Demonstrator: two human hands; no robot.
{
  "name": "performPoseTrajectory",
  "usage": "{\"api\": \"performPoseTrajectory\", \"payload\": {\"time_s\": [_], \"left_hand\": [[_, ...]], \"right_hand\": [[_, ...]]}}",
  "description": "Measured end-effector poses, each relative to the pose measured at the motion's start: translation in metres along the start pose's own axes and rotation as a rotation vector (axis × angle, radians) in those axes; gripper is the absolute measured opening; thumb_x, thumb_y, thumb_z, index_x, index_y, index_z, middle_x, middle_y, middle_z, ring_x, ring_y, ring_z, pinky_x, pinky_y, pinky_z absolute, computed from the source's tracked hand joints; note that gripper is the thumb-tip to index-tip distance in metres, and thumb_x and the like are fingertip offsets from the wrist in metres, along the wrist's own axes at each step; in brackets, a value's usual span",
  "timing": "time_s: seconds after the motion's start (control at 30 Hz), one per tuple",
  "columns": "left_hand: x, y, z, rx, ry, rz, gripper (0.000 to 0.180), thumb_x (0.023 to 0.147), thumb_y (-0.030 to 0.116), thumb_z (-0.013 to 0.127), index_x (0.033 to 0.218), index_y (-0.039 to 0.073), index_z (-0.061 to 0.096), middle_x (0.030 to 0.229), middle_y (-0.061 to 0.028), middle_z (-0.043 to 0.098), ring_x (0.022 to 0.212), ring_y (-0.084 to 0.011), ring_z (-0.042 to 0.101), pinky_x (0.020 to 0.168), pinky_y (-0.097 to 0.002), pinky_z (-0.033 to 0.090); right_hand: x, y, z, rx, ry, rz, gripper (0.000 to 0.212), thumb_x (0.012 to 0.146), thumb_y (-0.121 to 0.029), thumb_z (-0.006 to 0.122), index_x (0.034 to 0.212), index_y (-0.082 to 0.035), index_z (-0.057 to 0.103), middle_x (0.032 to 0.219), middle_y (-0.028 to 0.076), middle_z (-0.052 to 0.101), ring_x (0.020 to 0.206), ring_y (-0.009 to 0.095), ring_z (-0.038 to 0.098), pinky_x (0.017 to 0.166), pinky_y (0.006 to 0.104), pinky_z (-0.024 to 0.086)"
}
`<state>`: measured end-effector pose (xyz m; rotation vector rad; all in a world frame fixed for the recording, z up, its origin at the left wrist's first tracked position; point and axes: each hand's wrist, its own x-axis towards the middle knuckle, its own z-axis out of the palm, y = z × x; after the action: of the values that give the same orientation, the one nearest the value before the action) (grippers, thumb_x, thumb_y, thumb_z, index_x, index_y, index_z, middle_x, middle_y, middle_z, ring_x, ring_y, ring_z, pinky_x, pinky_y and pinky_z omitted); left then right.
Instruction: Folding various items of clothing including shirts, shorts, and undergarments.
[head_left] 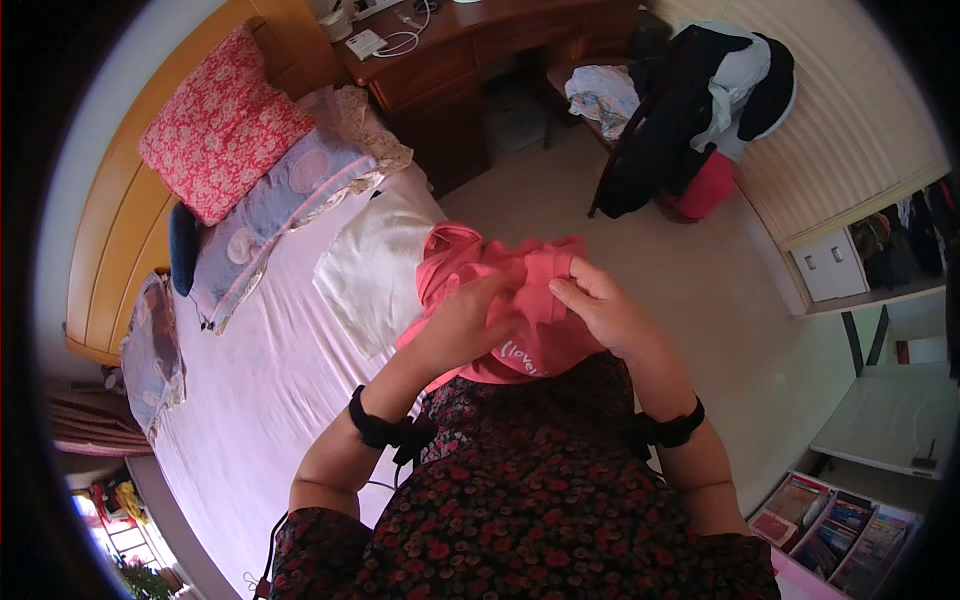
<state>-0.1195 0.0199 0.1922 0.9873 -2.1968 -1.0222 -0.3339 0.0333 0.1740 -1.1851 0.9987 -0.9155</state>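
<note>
A coral-pink garment (550, 340) with white lettering hangs bunched in front of my body, partly over the bed's edge. My right hand (598, 305) is closed on the garment's upper right edge, the thumb on top and the fingers behind it. Across the garment's left side lies my left hand (465, 325), its back up. The left fingers are smeared by motion and partly lost against the cloth, so their grip does not show. A folded white cloth (365, 270) rests on the bed, touching or just beside the garment's left side.
The bed (240, 410) with a pink sheet spreads on the left, with a red floral pillow (225, 125) and a grey-blue pillow (285, 195). A wooden desk (430, 90) stands ahead. A chair heaped with dark clothes (655, 130) is at the far right. Lower right is a sectioned drawer (835, 530).
</note>
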Motion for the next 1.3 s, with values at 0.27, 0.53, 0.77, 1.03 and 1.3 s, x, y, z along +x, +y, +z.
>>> {"api": "performPoseTrajectory", "payload": {"time_s": [0.27,0.53,0.77,1.03,1.3], "left_hand": [[-0.002,0.022,-0.055,-0.43,-0.197,-0.092,0.015,0.086,0.01,0.065,0.095,0.001,0.056,0.075,0.0029,0.052,0.069,-0.0087,0.047,0.063,-0.0233,0.04],[-0.076,-0.048,-0.103,0.238,-0.207,-0.554,0.012,0.086,0.013,0.061,0.09,0.002,0.061,0.075,-0.0095,0.062,0.07,-0.0237,0.059,0.069,-0.0335,0.046],[-0.043,-0.023,-0.04,-0.23,-0.1,-0.216,0.023,0.087,0.003,0.053,0.108,-0.002,0.057,0.109,-0.0142,0.061,0.102,-0.022,0.058,0.086,-0.0328,0.046],[-0.014,-0.028,-0.007,-0.251,-0.248,-0.236,0.032,0.094,0.008,0.047,0.126,0.002,0.05,0.125,-0.015,0.054,0.113,-0.0249,0.053,0.095,-0.0323,0.044],[-0.003,-0.067,-0.008,-1.041,0.193,-0.326,0.047,0.091,0.009,0.057,0.135,0.002,0.04,0.133,-0.0116,0.047,0.12,-0.0232,0.047,0.102,-0.0356,0.041]], "right_hand": [[-0.013,0.02,-0.016,-0.962,-0.193,-0.411,0.034,0.089,-0.035,0.058,0.095,-0.002,0.063,0.089,0.011,0.063,0.087,0.025,0.058,0.089,0.0403,0.04],[-0.015,0.002,-0.042,-1.24,0.06,-0.565,0.011,0.072,-0.02,0.07,0.077,-0.012,0.062,0.091,0.003,0.06,0.099,0.023,0.056,0.096,0.0513,0.034],[0.002,-0.011,0.016,-0.855,0.135,-0.658,0.011,0.072,-0.005,0.066,0.079,-0.013,0.061,0.095,0.002,0.056,0.081,0.022,0.061,0.067,0.0316,0.049],[0.0,-0.032,0.074,-0.456,-0.247,-0.775,0.019,0.071,-0.003,0.064,0.088,-0.011,0.064,0.093,0.003,0.061,0.084,0.023,0.062,0.07,0.0338,0.051],[-0.006,-0.014,0.006,0.17,-0.027,-0.273,0.008,0.09,-0.005,0.055,0.096,-0.002,0.056,0.093,0.005,0.061,0.087,0.013,0.059,0.079,0.0279,0.049]]}}
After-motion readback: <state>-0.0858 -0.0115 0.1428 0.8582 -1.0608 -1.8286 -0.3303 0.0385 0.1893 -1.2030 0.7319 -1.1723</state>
